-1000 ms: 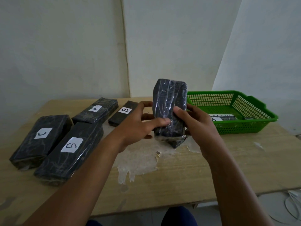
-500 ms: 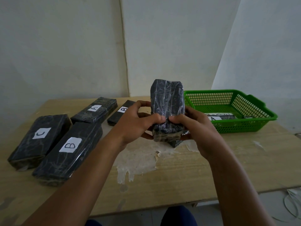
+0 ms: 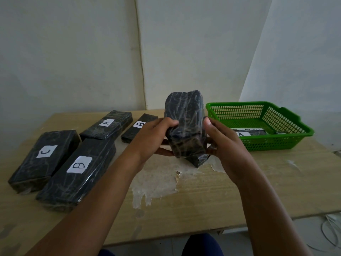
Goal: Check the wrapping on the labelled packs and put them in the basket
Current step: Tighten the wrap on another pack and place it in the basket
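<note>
Left hand (image 3: 153, 137) and right hand (image 3: 221, 143) both grasp the upright pack (image 3: 185, 124); label apparently faces away. Rotate slowly, checking seams, before moving to basket (image 3: 287, 143).

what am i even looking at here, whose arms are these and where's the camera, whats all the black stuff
No machine here: a person wears a camera on the head, looking down at their own arms. The left hand and right hand both grip one black plastic-wrapped pack above a wooden table. On the table lie four more packs, labelled C, B, A and B. The green basket on the right already holds a pack labelled A.
</note>
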The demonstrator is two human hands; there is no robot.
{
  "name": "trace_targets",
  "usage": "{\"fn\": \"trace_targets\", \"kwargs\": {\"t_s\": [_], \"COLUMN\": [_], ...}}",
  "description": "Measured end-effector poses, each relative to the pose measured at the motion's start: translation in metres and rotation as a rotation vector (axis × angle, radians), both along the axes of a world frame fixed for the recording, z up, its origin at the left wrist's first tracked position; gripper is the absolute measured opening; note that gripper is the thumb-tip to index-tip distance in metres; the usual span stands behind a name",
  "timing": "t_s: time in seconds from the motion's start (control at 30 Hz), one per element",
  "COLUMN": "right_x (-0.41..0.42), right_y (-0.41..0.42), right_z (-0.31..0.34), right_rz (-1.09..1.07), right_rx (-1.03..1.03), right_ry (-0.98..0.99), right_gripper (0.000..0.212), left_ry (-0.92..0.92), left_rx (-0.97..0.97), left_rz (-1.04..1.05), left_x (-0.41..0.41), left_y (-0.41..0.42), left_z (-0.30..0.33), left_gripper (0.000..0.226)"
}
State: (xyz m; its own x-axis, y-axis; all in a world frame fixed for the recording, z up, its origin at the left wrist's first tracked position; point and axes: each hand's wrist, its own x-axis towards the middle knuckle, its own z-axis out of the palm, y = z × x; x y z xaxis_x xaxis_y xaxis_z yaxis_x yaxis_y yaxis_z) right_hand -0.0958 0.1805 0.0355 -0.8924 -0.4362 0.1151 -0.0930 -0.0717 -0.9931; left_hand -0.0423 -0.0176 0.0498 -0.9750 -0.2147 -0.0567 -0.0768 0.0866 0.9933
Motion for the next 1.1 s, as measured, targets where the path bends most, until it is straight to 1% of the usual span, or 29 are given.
{"fn": "trace_targets", "kwargs": {"t_s": [0.07,0.1,0.13,0.2,0.23,0.3,0.33,0.4,0.47,0.53,0.57,0.6,0.63,0.67,0.73,0.8,0.87,0.97,1.1], "right_x": [0.0,0.0,-0.001,-0.002,-0.002,-0.001,-0.001,0.0,0.0,-0.001,-0.002,-0.003,-0.003,-0.003,-0.003,-0.002,-0.002,-0.002,-0.002], "right_y": [-0.002,-0.002,-0.003,-0.003,-0.003,-0.003,-0.003,-0.004,-0.005,-0.005,-0.005,-0.005,-0.005,-0.004,-0.003,-0.002,0.0,0.002,0.002], "right_z": [-0.002,-0.003,-0.005,-0.005,-0.004,-0.003,-0.003,-0.003,-0.002,-0.001,0.0,0.0,0.001,0.001,0.0,-0.002,-0.003,-0.002,0.0], "right_rz": [-0.083,-0.126,-0.154,-0.159,-0.15,-0.137,-0.133,-0.127,-0.155,-0.191,-0.195,-0.188,-0.169,-0.14,-0.069,-0.045,-0.06,-0.052,-0.062], "right_rx": [-0.054,-0.063,-0.059,-0.028,0.002,0.073,0.095,0.104,0.06,-0.07,-0.136,-0.178,-0.202,-0.218,-0.245,-0.247,-0.221,-0.203,-0.194], "right_ry": [0.003,0.015,0.03,0.063,0.093,0.187,0.228,0.275,0.286,0.252,0.216,0.174,0.127,0.08,0.007,0.018,0.074,0.131,0.182], "right_gripper": [0.065,0.07,0.08,0.105,0.114,0.121,0.121,0.113,0.089,0.058,0.049,0.043,0.041,0.044,0.058,0.074,0.082,0.083,0.075], "left_ry": [0.0,0.015,0.034,0.071,0.083,0.081,0.068,0.057,0.065,0.072,0.073,0.076,0.084,0.097,0.122,0.169,0.228,0.293,0.362], "left_rx": [0.028,0.027,0.006,-0.04,-0.038,-0.003,0.018,-0.016,-0.073,-0.065,-0.062,-0.06,-0.056,-0.046,-0.059,-0.11,-0.094,-0.098,-0.118], "left_rz": [0.026,0.037,0.049,0.071,0.067,0.028,0.001,-0.021,0.037,0.051,0.022,-0.012,-0.049,-0.076,-0.096,-0.089,-0.065,-0.021,-0.012], "left_x": [-0.002,-0.003,-0.003,-0.004,-0.003,-0.002,-0.002,0.001,0.001,0.002,0.002,0.001,0.001,0.001,0.001,0.0,0.0,0.0,0.003], "left_y": [0.0,0.0,0.0,0.0,0.0,0.0,0.001,0.004,0.006,0.003,0.001,-0.001,-0.003,-0.004,-0.005,-0.004,-0.004,-0.004,-0.003], "left_z": [0.0,0.0,0.0,0.0,0.0,0.0,0.001,0.003,0.004,0.002,0.0,-0.002,-0.004,-0.005,-0.006,-0.004,-0.002,-0.002,-0.003], "left_gripper": [0.03,0.027,0.027,0.045,0.05,0.056,0.063,0.081,0.092,0.092,0.089,0.083,0.078,0.075,0.077,0.078,0.074,0.067,0.062]}}
